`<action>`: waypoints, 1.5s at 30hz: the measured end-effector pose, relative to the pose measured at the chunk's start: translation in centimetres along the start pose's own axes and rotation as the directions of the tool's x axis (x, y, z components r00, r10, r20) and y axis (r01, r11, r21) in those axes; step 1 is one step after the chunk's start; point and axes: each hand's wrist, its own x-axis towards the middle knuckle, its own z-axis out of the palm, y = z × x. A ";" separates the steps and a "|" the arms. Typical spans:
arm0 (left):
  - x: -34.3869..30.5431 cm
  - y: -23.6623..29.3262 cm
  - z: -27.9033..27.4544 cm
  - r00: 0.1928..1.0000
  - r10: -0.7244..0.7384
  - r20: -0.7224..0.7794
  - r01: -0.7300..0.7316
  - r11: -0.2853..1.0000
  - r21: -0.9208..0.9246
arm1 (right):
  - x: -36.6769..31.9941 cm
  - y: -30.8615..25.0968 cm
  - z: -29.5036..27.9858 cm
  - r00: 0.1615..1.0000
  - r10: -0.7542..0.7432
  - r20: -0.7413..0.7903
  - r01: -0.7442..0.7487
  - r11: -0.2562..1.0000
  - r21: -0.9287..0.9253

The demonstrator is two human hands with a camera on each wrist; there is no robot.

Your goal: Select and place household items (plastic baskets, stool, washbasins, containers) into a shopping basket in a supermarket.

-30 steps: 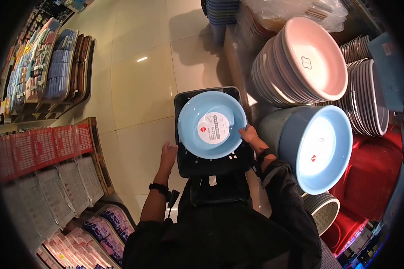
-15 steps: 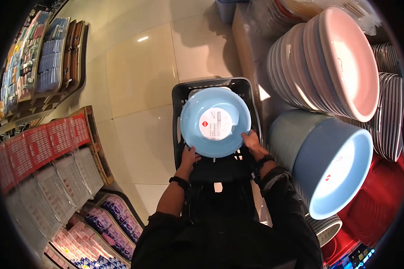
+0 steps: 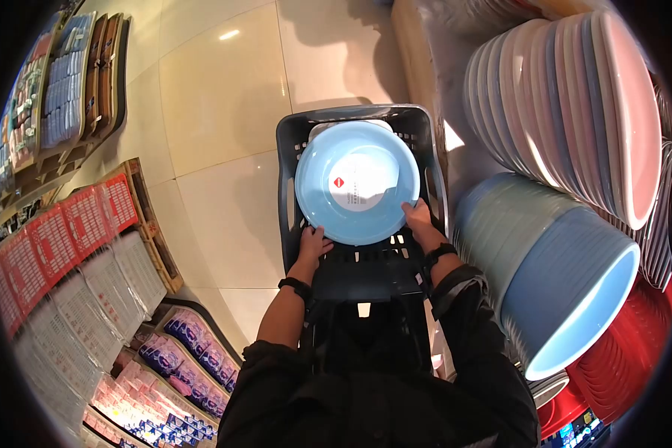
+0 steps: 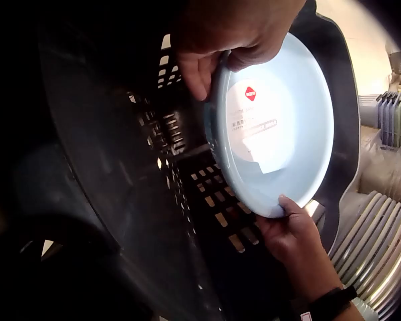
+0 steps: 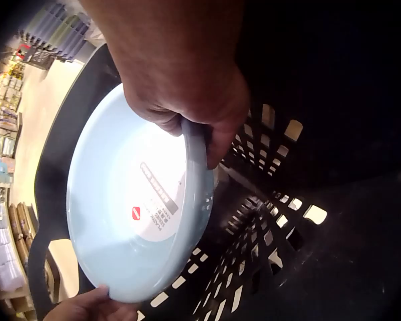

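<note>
A light blue plastic basin (image 3: 357, 183) with a white label hangs inside a dark slotted shopping basket (image 3: 287, 160). My left hand (image 3: 313, 243) grips the basin's near left rim (image 4: 217, 73), thumb inside and fingers behind. My right hand (image 3: 418, 219) holds the near right rim (image 5: 197, 144) the same way. In the left wrist view the right hand (image 4: 291, 231) shows at the basin's (image 4: 281, 127) lower edge. The right wrist view shows the basin (image 5: 130, 214) tilted over the basket's perforated wall (image 5: 254, 254).
To the right stand stacks of pink and grey basins (image 3: 575, 112), a stack of blue basins (image 3: 560, 276) and red tubs (image 3: 620, 358). Shelves of packaged goods (image 3: 89, 254) line the left. A tiled floor aisle (image 3: 224, 119) runs ahead.
The left hand, free a second ago, has come onto the basin's rim. Both hands have lowered the basin deeper into the basket.
</note>
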 end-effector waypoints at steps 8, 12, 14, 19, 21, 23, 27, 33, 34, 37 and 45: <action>1.2 -0.9 0.3 0.999 -0.008 0.051 0.009 1.000 -0.013 | 2.3 1.6 0.4 0.998 0.055 -0.015 -0.056 0.994 -0.098; 0.8 -0.9 0.4 0.997 -0.014 0.080 0.016 1.000 -0.022 | 3.9 3.3 1.1 0.996 0.074 -0.045 -0.079 0.990 -0.119; 0.4 -0.5 0.0 0.995 -0.009 0.096 0.010 1.000 -0.011 | 2.2 1.3 1.1 0.995 0.089 -0.054 -0.095 0.988 -0.122; -4.8 2.9 -1.0 0.978 0.065 0.197 -0.080 0.994 0.071 | -0.6 -1.2 -0.2 0.999 -0.042 -0.013 0.041 0.997 -0.064; -7.8 4.3 -1.7 0.942 0.138 0.305 -0.185 0.974 0.134 | -3.2 -3.7 -1.8 0.986 -0.139 0.094 0.159 0.954 -0.255; -12.2 6.1 -2.2 0.887 0.153 0.435 -0.264 0.942 0.207 | -4.5 -4.5 -3.1 0.938 -0.212 0.273 0.314 0.853 -0.417; -20.4 5.7 -3.0 0.530 0.075 0.845 -0.552 0.787 0.277 | -17.7 -11.1 -7.4 0.789 -0.388 0.477 0.553 0.786 -0.275; -28.9 3.9 -3.3 0.538 -0.135 0.832 -0.756 0.359 0.547 | -33.3 -4.8 -12.4 0.838 -0.501 0.217 0.540 0.701 -0.467; -28.8 3.6 -3.3 0.529 -0.132 0.838 -0.768 0.345 0.540 | -34.2 -2.7 -12.2 0.878 -0.447 0.169 0.474 0.764 -0.438; -27.8 3.1 -2.7 0.456 -0.076 0.887 -0.817 0.358 0.451 | -34.1 1.5 -8.2 0.898 -0.410 -0.157 0.398 0.912 -0.103; -29.6 6.4 -1.1 0.679 0.030 0.733 -0.724 0.193 0.663 | -31.7 -4.9 -5.9 0.812 -0.528 -0.248 0.547 0.837 0.008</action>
